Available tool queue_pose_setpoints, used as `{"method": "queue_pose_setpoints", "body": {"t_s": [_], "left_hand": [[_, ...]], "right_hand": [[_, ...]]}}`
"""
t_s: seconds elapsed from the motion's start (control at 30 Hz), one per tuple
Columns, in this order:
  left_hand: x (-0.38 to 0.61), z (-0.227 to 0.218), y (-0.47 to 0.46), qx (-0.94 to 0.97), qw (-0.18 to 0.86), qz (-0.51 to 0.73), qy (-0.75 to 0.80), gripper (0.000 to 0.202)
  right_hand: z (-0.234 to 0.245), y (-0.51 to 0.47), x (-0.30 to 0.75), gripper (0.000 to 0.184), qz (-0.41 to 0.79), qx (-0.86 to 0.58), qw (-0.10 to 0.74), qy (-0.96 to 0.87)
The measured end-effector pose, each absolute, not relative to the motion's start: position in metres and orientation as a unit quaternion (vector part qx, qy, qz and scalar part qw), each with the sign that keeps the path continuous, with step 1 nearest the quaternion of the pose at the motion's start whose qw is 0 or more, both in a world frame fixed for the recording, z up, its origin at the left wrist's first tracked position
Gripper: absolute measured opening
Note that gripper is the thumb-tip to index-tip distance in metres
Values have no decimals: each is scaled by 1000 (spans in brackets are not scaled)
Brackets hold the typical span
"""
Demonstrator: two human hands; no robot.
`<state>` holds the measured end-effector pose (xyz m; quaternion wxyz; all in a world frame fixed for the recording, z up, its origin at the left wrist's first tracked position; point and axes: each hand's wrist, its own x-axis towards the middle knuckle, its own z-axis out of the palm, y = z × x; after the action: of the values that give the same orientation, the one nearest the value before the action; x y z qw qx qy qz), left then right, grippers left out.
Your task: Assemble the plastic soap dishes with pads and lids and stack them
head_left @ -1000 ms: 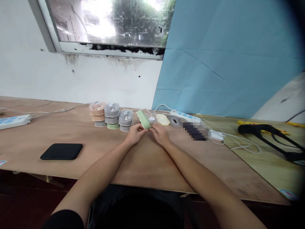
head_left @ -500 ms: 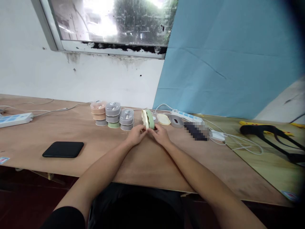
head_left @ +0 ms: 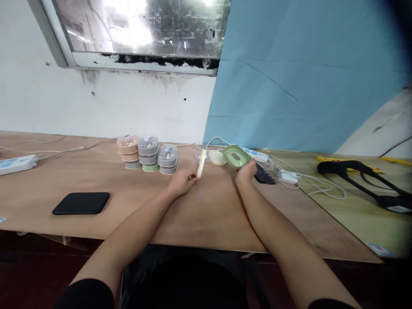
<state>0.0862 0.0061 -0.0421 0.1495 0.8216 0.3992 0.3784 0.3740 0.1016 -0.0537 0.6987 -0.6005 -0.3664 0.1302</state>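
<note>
My left hand (head_left: 182, 181) pinches a cream-coloured oval piece (head_left: 201, 163), held on edge above the wooden table (head_left: 206, 210). My right hand (head_left: 246, 172) holds a green oval shell (head_left: 236, 156) with a grey inner recess, lifted slightly at the right of the cream piece. Between the two hands lies another cream oval part (head_left: 217, 157) beside a clear piece (head_left: 197, 155). Left of my left hand stand three stacks of round lidded cases (head_left: 147, 154) in peach, grey and green.
A black flat pad (head_left: 81, 203) lies at the front left. One white power strip (head_left: 16, 163) sits far left, another (head_left: 257, 154) behind my right hand with white cables and an adapter (head_left: 287, 176). A black tool (head_left: 363, 172) lies at right on a lighter board.
The green and cream pieces, held together a second ago, have come apart. My right hand has moved right with the green shell; my left hand keeps the cream piece.
</note>
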Motion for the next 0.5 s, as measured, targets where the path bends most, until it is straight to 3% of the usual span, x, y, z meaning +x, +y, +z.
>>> {"method": "queue_pose_setpoints", "body": {"t_s": [0.33, 0.5], "left_hand": [[88, -42, 2, 825, 179, 356, 400, 11], [89, -44, 3, 825, 185, 343, 410, 12]], "right_hand": [[-52, 113, 392, 65, 208, -645, 685, -267], [-53, 121, 392, 55, 82, -723, 613, -308]]}}
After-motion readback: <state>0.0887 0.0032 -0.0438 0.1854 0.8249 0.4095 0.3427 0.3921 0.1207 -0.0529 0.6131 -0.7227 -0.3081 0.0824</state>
